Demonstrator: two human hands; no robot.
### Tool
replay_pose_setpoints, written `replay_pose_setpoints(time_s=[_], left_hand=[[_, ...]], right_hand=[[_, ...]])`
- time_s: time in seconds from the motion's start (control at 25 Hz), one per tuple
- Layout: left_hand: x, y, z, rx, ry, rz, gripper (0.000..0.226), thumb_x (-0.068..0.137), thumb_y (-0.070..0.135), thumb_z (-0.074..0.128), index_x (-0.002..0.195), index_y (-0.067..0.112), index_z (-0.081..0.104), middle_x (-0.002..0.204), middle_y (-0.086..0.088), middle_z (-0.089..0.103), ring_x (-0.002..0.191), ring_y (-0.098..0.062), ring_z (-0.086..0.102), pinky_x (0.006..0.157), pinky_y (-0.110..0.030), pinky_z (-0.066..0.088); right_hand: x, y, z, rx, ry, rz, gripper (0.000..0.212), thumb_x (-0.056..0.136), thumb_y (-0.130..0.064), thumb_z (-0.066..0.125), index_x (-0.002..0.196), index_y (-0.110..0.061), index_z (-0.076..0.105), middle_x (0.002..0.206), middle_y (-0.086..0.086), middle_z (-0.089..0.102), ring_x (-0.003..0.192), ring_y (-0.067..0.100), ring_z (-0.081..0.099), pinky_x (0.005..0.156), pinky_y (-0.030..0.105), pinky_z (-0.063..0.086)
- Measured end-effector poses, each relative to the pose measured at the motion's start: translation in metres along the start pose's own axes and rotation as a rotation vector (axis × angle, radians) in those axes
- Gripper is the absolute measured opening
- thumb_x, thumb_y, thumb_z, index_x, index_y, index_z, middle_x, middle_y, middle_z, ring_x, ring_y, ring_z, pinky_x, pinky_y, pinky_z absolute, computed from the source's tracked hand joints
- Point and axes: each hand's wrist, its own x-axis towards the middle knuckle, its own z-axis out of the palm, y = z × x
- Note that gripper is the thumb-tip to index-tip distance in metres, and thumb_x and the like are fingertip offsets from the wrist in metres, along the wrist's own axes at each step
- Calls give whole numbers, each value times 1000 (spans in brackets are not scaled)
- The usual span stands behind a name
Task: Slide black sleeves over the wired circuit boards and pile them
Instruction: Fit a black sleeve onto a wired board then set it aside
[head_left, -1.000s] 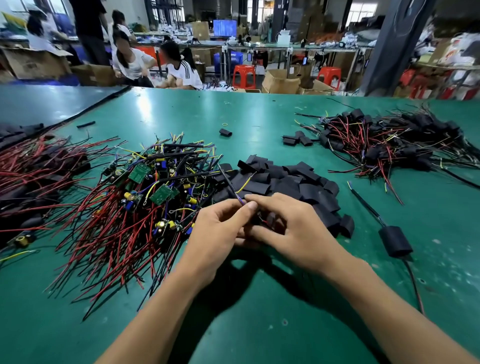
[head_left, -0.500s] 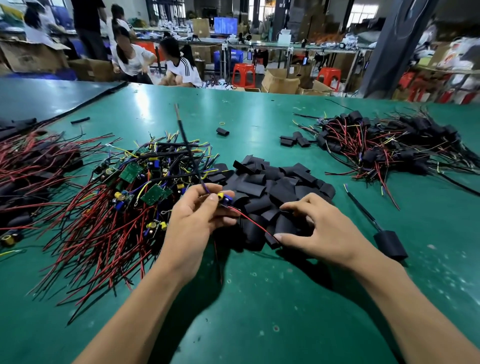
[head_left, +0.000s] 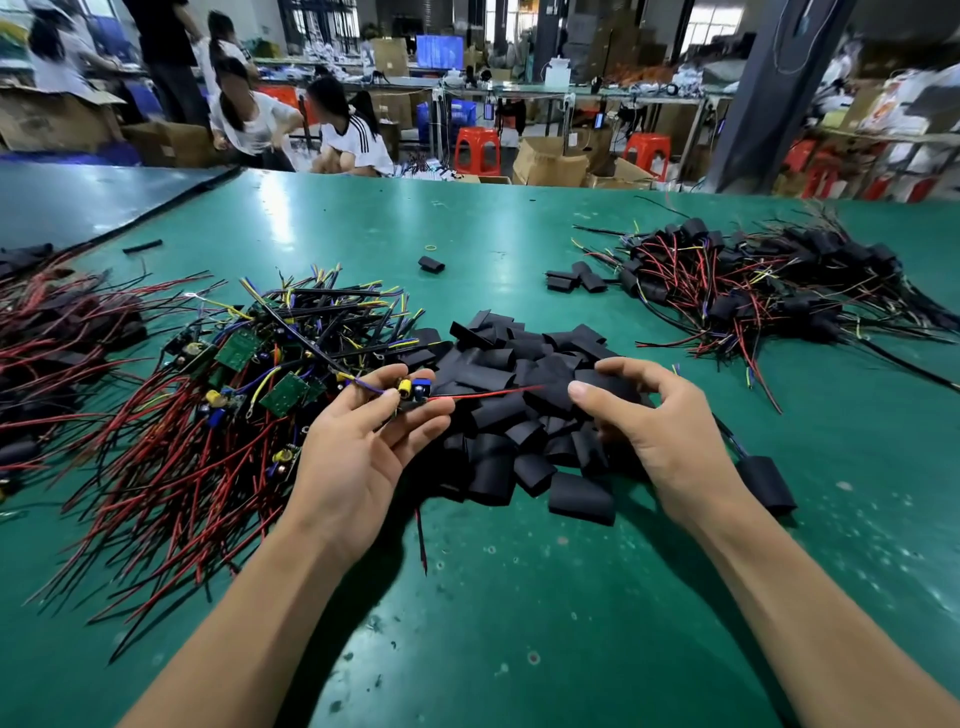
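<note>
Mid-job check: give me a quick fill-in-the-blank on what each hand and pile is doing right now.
1. The left hand holds a wired ____.
2. The right hand reaches into the pile of black ____.
3. The table is ____ in colour.
4. The finished pile lies to the far ____.

Missing: circuit board; sleeves; green; right

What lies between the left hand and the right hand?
In the head view, a red wire runs from the board in the left hand toward the right hand, above loose black sleeves.

Green table (head_left: 519, 597) seen under hands. Black sleeves (head_left: 519, 415) heaped between hands. Red, black, yellow wires (head_left: 171, 457) and green boards (head_left: 283, 392) noted beside left hand (head_left: 358, 457).
</note>
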Motion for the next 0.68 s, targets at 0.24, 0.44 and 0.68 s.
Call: replay_pose_setpoints(time_s=[0.24,0.44,0.68], left_hand=[[-2,2,1,-18,0,-32,22,101,1,39,102,8,59,107,-22,70,83,-29,74,71,-32,61],[-4,4,2,-74,0,-96,22,101,2,41,111,5,60,104,-25,72,87,-28,74,71,-29,61],[-5,7,3,-199,-15,-206,24,99,1,42,113,2,62,102,-26,72,92,-28,75,68,-29,61]], right_hand=[[1,-7,6,574,-25,228,52,65,-7,82,112,-10,58,72,3,64,53,12,53,45,20,44],[1,-14,4,706,-39,269,45,67,-8,76,109,-7,60,82,8,69,60,13,62,53,21,53],[2,-16,4,927,-72,329,18,99,-3,48,111,4,60,84,15,71,76,26,73,63,29,59]])
